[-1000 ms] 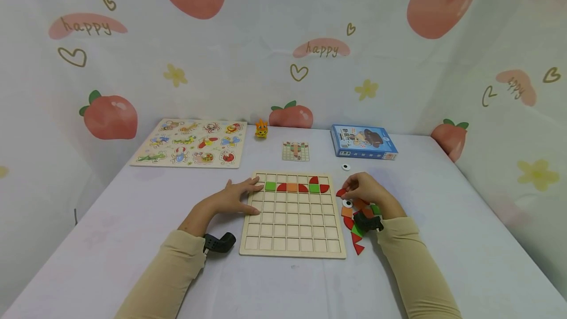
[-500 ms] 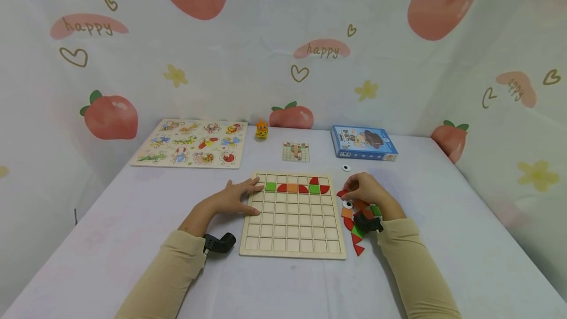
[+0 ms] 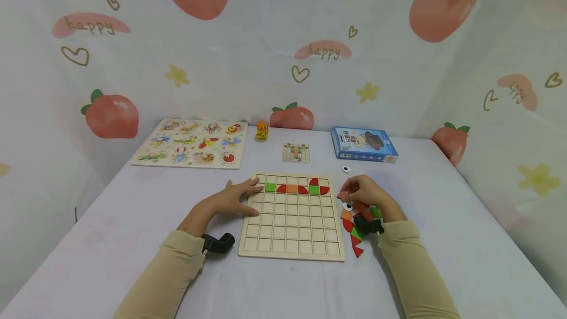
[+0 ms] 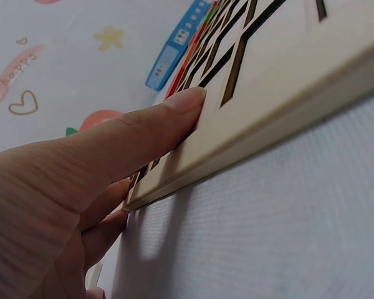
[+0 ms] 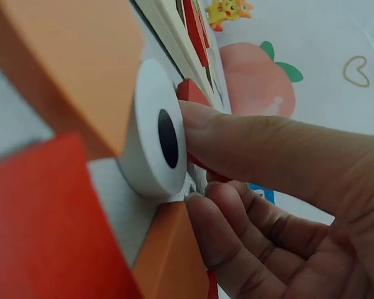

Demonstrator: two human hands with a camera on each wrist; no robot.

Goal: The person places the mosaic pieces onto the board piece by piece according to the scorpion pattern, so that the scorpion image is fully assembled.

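Note:
My left hand (image 3: pixel 230 198) rests on the left edge of a wooden grid board (image 3: pixel 285 220), thumb and fingers spread. Up close in the left wrist view, the thumb (image 4: pixel 137 134) lies across the board's rim. Off the board's right side, my right hand (image 3: pixel 366 192) pinches a small red piece (image 3: pixel 343 194), tilted, between thumb and fingers. A round white eye piece (image 5: pixel 156 134) sits right beside that thumb. Green squares (image 3: pixel 270 187), red quarter rounds (image 3: pixel 325 190) and an orange square (image 3: pixel 292 189) fill part of the board's upper rows.
Several loose red, green and orange pieces (image 3: pixel 347 224) lie under and below the right wrist. Another eye piece (image 3: pixel 346 169) lies farther back. Behind the board are a pattern card (image 3: pixel 296 153), a blue box (image 3: pixel 365 143), an insect puzzle (image 3: pixel 191 143) and an orange toy figure (image 3: pixel 262 130).
The red piece in my right hand has tilted, its face now looking lighter. My left hand stays in place on the board. The head view has shifted very slightly.

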